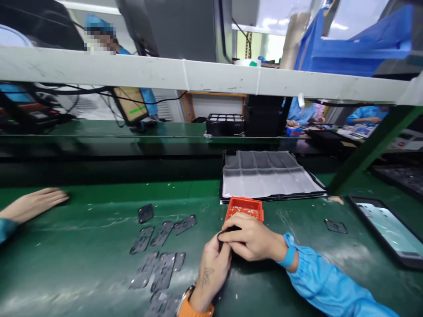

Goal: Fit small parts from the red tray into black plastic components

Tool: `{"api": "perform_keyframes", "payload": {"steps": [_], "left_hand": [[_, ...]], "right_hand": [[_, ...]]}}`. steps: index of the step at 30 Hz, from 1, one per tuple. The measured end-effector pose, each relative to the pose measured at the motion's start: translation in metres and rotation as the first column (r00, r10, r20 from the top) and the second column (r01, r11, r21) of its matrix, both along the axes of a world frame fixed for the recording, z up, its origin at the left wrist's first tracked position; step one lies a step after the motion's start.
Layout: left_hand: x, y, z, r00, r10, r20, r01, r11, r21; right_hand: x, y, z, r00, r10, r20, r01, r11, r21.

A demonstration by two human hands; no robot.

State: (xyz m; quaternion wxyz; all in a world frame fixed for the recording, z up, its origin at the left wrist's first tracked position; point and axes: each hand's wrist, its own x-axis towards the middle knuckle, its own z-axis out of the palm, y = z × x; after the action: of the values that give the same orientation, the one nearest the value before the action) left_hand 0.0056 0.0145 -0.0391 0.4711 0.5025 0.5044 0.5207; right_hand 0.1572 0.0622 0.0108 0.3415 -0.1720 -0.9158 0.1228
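My left hand (213, 266), with a watch and an orange band at its wrist, is closed around a small black part (234, 229). From the right, my right hand (253, 237) pinches the same part, its wrist in a blue sleeve and band. Fingers cover most of the part, so its exact kind is hidden. Just behind the hands is a red-orange tray (246, 203) holding many tiny pale pieces. Several flat black plates with cutouts (162, 268) lie on the green table to the left of my hands.
Another person's hand (41, 203) rests on the table at far left. A divided white-lined tray (264, 176) lies behind the red one. To the right are a single black plate (336, 226) and a black-framed panel (391, 231). A white shelf beam (211, 77) crosses above.
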Motion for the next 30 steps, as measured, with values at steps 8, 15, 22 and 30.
{"api": "perform_keyframes", "payload": {"steps": [8,15,22,30], "left_hand": [[-0.001,0.000,0.004,0.998,-0.014,0.061,0.017,0.999,-0.050],[-0.002,0.000,0.004,0.998,-0.030,0.060,0.032,0.999,-0.040],[-0.003,0.002,-0.005,0.999,-0.019,0.037,0.020,1.000,-0.013],[-0.002,0.001,-0.003,0.999,-0.016,0.048,0.016,1.000,-0.008]], "right_hand": [[0.000,0.000,-0.006,1.000,0.000,0.007,0.000,1.000,0.028],[-0.002,0.000,-0.006,1.000,-0.004,-0.002,0.004,0.999,0.043],[-0.007,0.001,-0.013,0.997,-0.007,-0.072,0.014,0.995,0.099],[-0.006,0.002,-0.016,0.999,-0.019,-0.041,0.022,0.998,0.062]]}}
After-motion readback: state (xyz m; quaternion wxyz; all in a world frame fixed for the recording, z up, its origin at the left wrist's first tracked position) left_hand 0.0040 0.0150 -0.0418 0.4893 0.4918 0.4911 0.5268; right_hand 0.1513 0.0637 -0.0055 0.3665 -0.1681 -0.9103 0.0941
